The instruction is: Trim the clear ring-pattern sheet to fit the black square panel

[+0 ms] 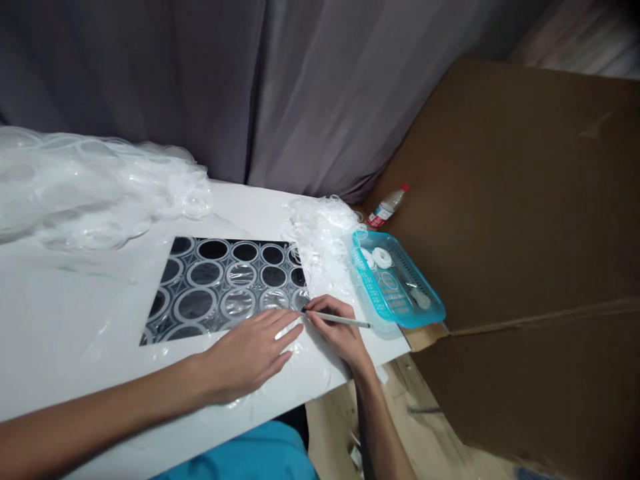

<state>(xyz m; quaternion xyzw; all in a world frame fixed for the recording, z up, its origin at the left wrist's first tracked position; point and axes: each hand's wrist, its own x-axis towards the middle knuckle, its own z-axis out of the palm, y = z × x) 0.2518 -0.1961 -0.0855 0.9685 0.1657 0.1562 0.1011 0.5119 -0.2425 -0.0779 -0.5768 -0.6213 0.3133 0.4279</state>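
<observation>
A black sheet with rows of white-ringed circles (225, 287) lies on a white table (75, 333). My left hand (250, 353) rests flat on the sheet's near right corner, fingers stretched out. My right hand (335, 327) pinches a thin white-handled tool (345, 321), its dark tip touching the sheet's right edge by my left fingertips. Clear film covers some of the circles.
A large heap of clear plastic rings (90, 187) lies at the table's far left, a smaller heap (325, 240) right of the sheet. A turquoise basket (400, 287) holds white rolls. A small bottle (387, 205) lies against brown cardboard (525, 233). Grey curtain behind.
</observation>
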